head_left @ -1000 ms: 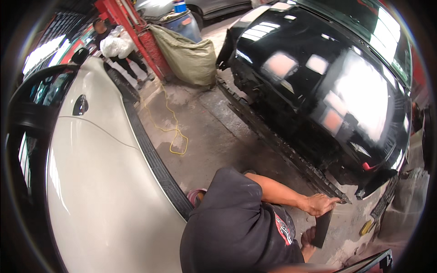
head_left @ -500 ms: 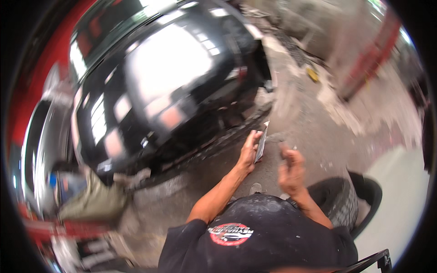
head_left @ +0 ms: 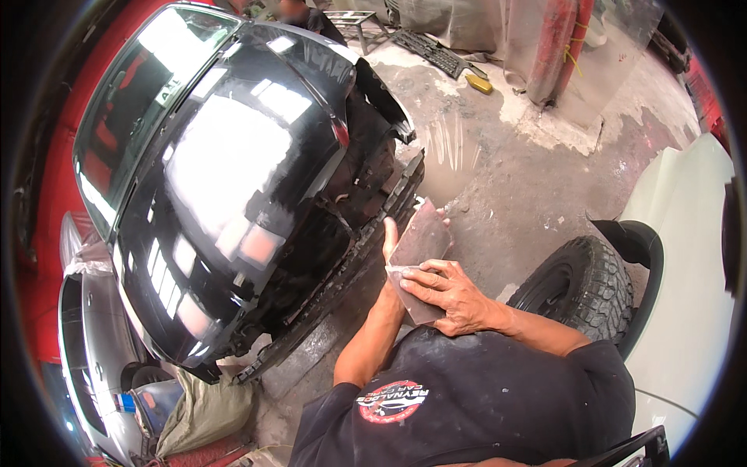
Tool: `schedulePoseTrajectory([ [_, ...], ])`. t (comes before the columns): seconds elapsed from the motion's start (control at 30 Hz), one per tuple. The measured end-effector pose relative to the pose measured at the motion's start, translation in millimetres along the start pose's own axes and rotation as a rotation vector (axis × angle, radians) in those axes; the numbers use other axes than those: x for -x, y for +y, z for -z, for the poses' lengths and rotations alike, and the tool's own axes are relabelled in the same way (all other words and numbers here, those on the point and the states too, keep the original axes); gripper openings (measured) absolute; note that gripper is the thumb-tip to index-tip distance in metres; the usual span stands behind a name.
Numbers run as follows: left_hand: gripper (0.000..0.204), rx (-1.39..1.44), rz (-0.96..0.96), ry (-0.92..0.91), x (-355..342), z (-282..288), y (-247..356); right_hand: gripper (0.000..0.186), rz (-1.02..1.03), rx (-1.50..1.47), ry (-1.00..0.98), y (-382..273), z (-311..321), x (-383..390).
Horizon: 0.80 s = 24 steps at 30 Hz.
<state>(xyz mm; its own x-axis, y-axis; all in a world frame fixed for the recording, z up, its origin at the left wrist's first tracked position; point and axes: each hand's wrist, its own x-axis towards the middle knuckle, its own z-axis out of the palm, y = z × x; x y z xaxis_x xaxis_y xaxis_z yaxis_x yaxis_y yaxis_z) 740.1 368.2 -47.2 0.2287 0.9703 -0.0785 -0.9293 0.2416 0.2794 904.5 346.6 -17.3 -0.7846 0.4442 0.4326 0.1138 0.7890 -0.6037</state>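
In front of my chest, both hands are on a thin, flat grey-brown sheet (head_left: 422,235) with pinkish smears and a ragged pale far edge. My left hand (head_left: 391,247) grips it from the left, thumb up along its side, other fingers hidden behind it. My right hand (head_left: 455,297) is closed over a lower flat section (head_left: 418,298), fingers across its top. I cannot tell whether this section is a fold of the sheet or a second piece. Just ahead to the left is a black car (head_left: 233,171), its front bumper off and pale patches on its hood.
A knobby tire (head_left: 580,292) and a pale fender (head_left: 685,226) are close on my right. A red post (head_left: 554,54), a yellow object (head_left: 479,84) and a black grille-like panel (head_left: 429,53) are farther off. Another person (head_left: 315,19) is behind the car. An olive sack (head_left: 210,412) lies lower left.
My right hand has come left from apart to close on the lower flat section. The sheet, edge-on before, now shows its broad face. The view has shifted, and the car appears farther left.
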Motion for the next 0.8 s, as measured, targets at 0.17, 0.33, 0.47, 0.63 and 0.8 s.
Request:
schedulePoseTrajectory([
  [0.17, 0.092, -0.202, -0.047, 0.06, 15, 0, -25, 0.052, -0.346, -0.03, 0.376, 11, -17, -21],
  [0.33, 0.091, -0.287, -0.045, 0.029, 20, 9, -28, 0.056, -0.617, -0.132, 0.643, 23, -32, -30],
  [0.47, 0.097, -0.046, 0.032, 0.18, 16, 17, -6, 0.069, -0.238, 0.024, 0.254, 13, -31, -9],
  [0.63, 0.103, -0.129, -0.047, 0.044, 22, 8, 0, 0.07, -0.092, -0.086, 0.086, 8, -29, 0],
  [0.8, 0.059, -0.483, -0.099, 0.172, 32, -2, -20, 0.054, -0.39, -0.014, 0.499, 30, -42, -13],
])
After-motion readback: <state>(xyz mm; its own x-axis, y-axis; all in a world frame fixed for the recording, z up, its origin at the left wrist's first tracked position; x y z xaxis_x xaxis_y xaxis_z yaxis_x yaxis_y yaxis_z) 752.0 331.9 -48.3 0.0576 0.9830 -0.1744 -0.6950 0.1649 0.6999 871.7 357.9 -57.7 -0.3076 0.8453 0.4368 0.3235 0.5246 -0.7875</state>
